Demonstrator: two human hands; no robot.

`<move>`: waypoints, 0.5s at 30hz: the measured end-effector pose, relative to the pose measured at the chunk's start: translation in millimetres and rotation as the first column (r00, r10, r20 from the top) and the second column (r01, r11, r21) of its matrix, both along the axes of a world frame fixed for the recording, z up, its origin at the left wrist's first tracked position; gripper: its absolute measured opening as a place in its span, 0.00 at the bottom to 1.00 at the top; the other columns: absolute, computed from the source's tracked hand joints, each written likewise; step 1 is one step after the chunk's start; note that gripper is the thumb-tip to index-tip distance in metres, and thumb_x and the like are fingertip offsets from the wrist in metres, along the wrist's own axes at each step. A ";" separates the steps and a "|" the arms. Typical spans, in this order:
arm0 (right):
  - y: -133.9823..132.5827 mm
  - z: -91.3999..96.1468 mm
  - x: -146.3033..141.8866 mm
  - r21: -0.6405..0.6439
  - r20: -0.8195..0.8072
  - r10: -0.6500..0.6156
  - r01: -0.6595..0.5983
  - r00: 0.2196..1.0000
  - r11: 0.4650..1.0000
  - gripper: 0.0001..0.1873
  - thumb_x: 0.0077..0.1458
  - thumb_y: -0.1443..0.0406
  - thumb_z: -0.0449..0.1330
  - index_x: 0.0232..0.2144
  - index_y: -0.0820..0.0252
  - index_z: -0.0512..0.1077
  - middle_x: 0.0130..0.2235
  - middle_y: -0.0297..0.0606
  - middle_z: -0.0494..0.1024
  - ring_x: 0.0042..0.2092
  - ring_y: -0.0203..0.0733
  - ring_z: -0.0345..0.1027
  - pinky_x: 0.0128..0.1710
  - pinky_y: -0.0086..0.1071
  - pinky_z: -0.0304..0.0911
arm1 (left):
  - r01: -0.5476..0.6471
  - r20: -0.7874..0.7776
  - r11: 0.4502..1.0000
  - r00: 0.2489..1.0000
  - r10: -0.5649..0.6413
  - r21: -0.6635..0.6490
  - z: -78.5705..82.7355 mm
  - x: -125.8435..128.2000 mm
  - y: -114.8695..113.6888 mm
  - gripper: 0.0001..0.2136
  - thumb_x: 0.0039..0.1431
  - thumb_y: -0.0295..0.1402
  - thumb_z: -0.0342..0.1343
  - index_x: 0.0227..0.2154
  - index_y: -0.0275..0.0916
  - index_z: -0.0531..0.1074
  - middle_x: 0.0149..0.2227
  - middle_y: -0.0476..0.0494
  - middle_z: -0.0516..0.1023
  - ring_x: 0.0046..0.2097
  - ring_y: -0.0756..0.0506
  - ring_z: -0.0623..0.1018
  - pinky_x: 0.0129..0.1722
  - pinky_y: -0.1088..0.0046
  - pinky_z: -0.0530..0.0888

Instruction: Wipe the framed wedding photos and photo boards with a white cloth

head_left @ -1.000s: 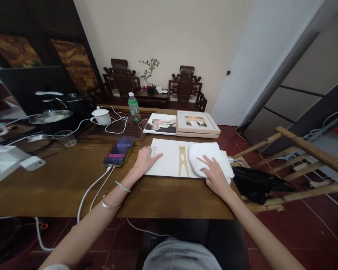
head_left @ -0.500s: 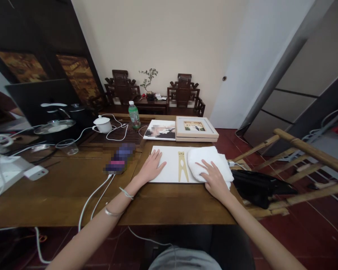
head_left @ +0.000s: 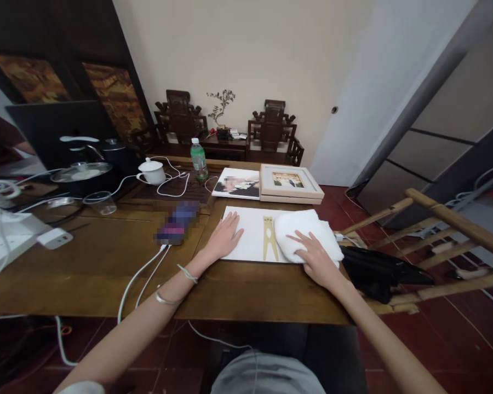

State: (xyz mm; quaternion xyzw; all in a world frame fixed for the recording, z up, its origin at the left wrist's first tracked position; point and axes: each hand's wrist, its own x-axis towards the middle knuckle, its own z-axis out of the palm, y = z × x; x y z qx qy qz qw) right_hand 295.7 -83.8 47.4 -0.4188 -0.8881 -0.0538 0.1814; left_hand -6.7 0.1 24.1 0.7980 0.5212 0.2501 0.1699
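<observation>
My left hand (head_left: 224, 236) lies flat with fingers extended on the left part of a white board (head_left: 250, 235), which rests on the wooden table (head_left: 246, 293). On the folded white towel (head_left: 298, 224), my right hand (head_left: 315, 258) rests with its fingers spread. The towel covers the right end of the board. Between the hands lies a flat yellowish cat-shaped piece (head_left: 270, 238) with a head at the top and two long legs, just left of the towel and apart from both hands.
Behind the board are a photo print (head_left: 238, 184) and a framed picture (head_left: 290, 183). A green-labelled bottle (head_left: 198, 160), a lidded white cup (head_left: 152, 172) and a phone (head_left: 177, 223) with cables stand or lie leftward. A bamboo chair (head_left: 456, 221) is at right.
The whole view has shifted slightly, so the table sits a little higher and further right. Both hands keep their places on the board and the towel.
</observation>
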 end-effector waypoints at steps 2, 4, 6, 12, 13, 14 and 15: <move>13.3 3.5 0.4 -0.054 0.008 -0.004 0.005 1.000 0.999 0.27 0.38 0.82 0.47 0.36 0.61 0.74 0.61 0.48 0.65 0.66 0.53 0.49 0.61 0.63 0.48 | 0.004 0.002 1.000 1.000 -0.004 -0.002 1.0 -0.2 -0.2 0.25 0.64 0.39 0.44 0.60 0.30 0.60 0.66 0.29 0.53 0.69 0.37 0.50 0.65 0.53 0.48; 32.3 6.3 -0.1 -0.096 0.031 -0.014 0.017 0.999 0.995 0.28 0.38 0.82 0.47 0.39 0.62 0.74 0.62 0.49 0.64 0.66 0.54 0.48 0.61 0.63 0.47 | 0.003 0.014 1.000 1.000 -0.003 0.000 1.4 -0.6 -0.1 0.24 0.64 0.38 0.44 0.60 0.31 0.61 0.66 0.30 0.54 0.69 0.37 0.51 0.65 0.54 0.48; 53.2 8.6 -1.6 -0.113 0.059 -0.035 0.041 0.998 0.993 0.29 0.39 0.82 0.47 0.42 0.63 0.73 0.62 0.50 0.63 0.66 0.55 0.48 0.62 0.62 0.47 | -0.004 0.028 1.000 1.000 0.004 0.001 1.4 -0.9 0.1 0.24 0.64 0.38 0.44 0.59 0.32 0.62 0.66 0.30 0.55 0.68 0.38 0.51 0.65 0.55 0.48; 85.0 13.6 -10.2 -0.113 0.127 -0.122 0.136 0.984 0.984 0.29 0.43 0.82 0.47 0.47 0.66 0.71 0.62 0.55 0.64 0.66 0.57 0.49 0.63 0.59 0.46 | -0.009 -0.018 1.000 1.000 0.009 0.016 1.1 -0.9 0.5 0.23 0.64 0.37 0.44 0.60 0.33 0.60 0.66 0.31 0.55 0.68 0.38 0.51 0.65 0.54 0.49; 82.3 13.9 -11.4 -0.115 0.135 -0.122 0.138 0.983 0.984 0.29 0.43 0.82 0.47 0.46 0.66 0.71 0.62 0.54 0.64 0.66 0.56 0.49 0.63 0.60 0.45 | -0.009 -0.041 1.000 0.999 0.010 0.022 1.0 -0.8 0.6 0.23 0.64 0.37 0.43 0.60 0.32 0.60 0.66 0.31 0.55 0.68 0.38 0.51 0.65 0.53 0.50; 77.1 14.0 -12.2 -0.118 0.141 -0.118 0.135 0.983 0.984 0.29 0.43 0.83 0.47 0.46 0.65 0.71 0.62 0.53 0.63 0.66 0.56 0.49 0.63 0.60 0.45 | -0.010 -0.065 1.000 0.998 0.012 0.028 1.0 -0.7 0.7 0.23 0.65 0.37 0.43 0.60 0.32 0.59 0.66 0.32 0.55 0.68 0.38 0.51 0.65 0.53 0.51; 69.4 13.8 -12.7 -0.121 0.146 -0.110 0.128 0.983 0.984 0.29 0.43 0.83 0.47 0.46 0.64 0.71 0.62 0.52 0.63 0.66 0.56 0.48 0.63 0.60 0.45 | -0.012 -0.090 0.999 0.996 0.015 0.034 0.8 -0.7 0.8 0.24 0.65 0.38 0.42 0.60 0.32 0.59 0.66 0.32 0.54 0.68 0.38 0.51 0.65 0.53 0.51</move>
